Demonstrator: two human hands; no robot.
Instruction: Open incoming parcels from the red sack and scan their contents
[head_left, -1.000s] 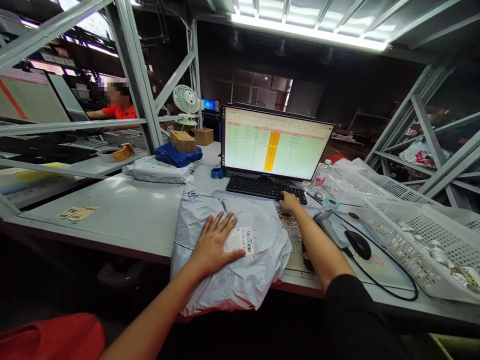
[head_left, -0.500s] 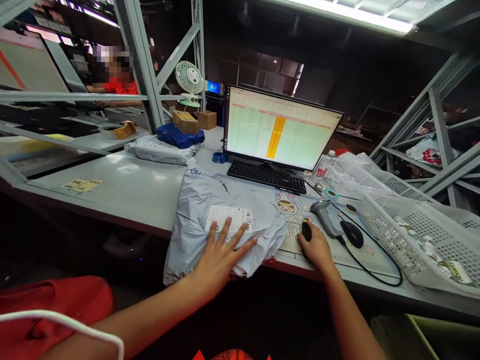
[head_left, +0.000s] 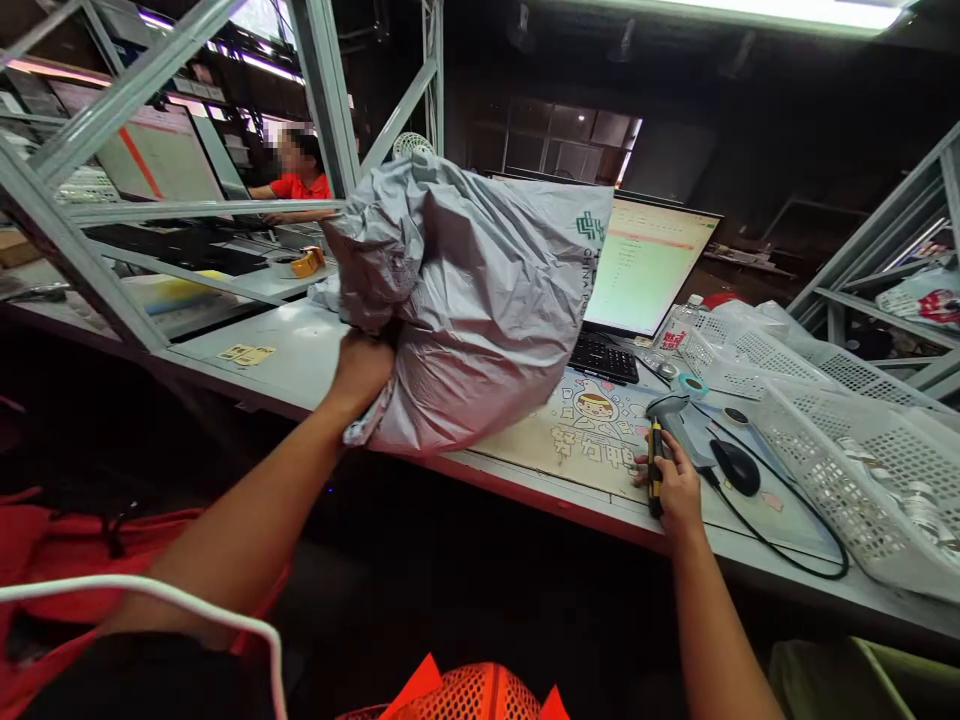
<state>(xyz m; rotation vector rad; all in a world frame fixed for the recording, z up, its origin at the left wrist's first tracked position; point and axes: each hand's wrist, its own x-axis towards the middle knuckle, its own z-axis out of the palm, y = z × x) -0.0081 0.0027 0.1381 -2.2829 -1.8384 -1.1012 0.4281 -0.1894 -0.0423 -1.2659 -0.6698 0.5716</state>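
- Bag [head_left: 487, 320] is tilting, lifted at the table's [head_left: 296, 385] front edge; whether its underside is touching the table, I cannot tell.
- Left hand [head_left: 363, 375] is clutching the bag's bunched left side, fingers pressing into the plastic, tips hidden. With the load probably pulling on that fold, the plastic could be slipping or tearing.
- Right hand [head_left: 681, 490] is holding a cutter [head_left: 655, 470], fingers wrapping round it. No blade is showing clearly; if one is out, a careless stroke could be nicking the left hand.
- Scanner [head_left: 691, 442] is lying near the cutter, its cord risking a snag.
- Keyboard [head_left: 607, 358] is sitting partly behind the bag, so a swing could be pressing keys.
- Monitor [head_left: 652, 275] is standing beyond, partly hidden, similarly risking a bump.
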